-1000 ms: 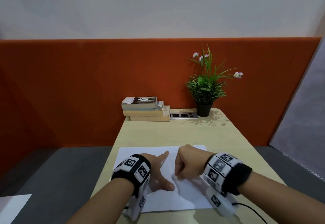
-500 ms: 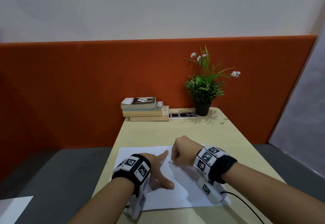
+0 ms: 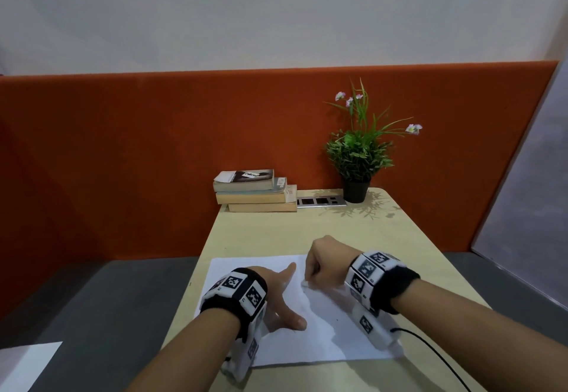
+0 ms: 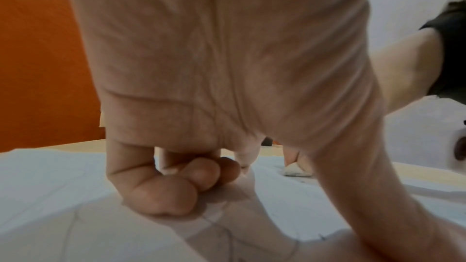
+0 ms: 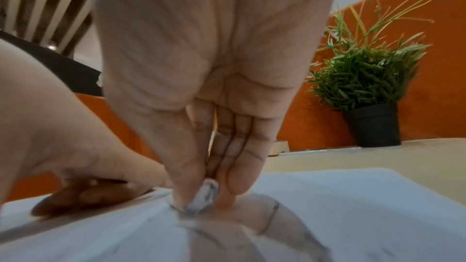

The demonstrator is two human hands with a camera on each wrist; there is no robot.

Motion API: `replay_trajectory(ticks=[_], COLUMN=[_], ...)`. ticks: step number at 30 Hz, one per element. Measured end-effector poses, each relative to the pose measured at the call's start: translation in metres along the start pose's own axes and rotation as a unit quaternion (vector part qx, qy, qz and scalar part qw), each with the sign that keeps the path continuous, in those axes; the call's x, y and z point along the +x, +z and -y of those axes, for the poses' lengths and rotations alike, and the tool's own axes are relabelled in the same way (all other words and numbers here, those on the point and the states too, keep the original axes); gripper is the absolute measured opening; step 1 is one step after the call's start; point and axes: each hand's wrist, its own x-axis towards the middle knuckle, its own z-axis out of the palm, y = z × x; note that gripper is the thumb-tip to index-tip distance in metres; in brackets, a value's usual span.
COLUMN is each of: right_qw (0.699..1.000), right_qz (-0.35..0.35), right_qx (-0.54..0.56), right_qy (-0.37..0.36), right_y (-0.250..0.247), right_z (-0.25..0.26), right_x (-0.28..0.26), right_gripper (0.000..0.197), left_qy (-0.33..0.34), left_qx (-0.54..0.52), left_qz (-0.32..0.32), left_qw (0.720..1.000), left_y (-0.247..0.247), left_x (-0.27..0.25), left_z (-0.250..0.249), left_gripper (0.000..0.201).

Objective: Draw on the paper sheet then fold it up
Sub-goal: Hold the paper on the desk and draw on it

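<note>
Left hand point(image 3: 278, 296) rests flat on the paper sheet point(image 3: 319, 330), index finger and thumb spread, the other fingers curled under against the paper. Right hand point(image 3: 329, 264), fingers curled, pinches a small whitish object point(image 5: 208, 193), pressing its tip on the sheet beside the left index finger; faint drawn lines show there. The sheet lies unfolded on the table point(image 3: 307, 228), near edge. Farther back: stacked books point(image 3: 255, 191), potted plant point(image 3: 358, 152).

Head view high, facing forward-down over table point(image 3: 276, 228); wrist views low, close; all share paper sheet point(image 3: 319, 330).
</note>
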Motion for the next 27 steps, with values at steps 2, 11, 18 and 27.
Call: replay_trajectory(ticks=[2, 11, 18, 27], right_qw=[1.0, 0.994, 1.0, 0.995], right_qz=[0.005, 0.101, -0.014, 0.093], right_qx=[-0.001, -0.018, 0.009, -0.016], right_qy=[-0.003, -0.032, 0.011, -0.02], right_y=[0.0, 0.0, 0.0, 0.004], right_z=[0.0, -0.009, -0.011, -0.02], right_x=[0.002, -0.036, -0.002, -0.046], right_gripper=[0.011, 0.013, 0.011, 0.014], left_qy=[0.003, -0.001, 0.002, 0.014], left_qx=[-0.001, 0.015, 0.031, 0.039], left_qz=[-0.003, -0.003, 0.002, -0.024], left_qw=[1.0, 1.0, 1.0, 0.999], left_y=[0.0, 0.0, -0.004, 0.003], left_x=[-0.001, -0.001, -0.006, -0.003], left_z=[-0.001, -0.004, -0.007, -0.002], left_gripper=[0.139, 0.14, 0.133, 0.143])
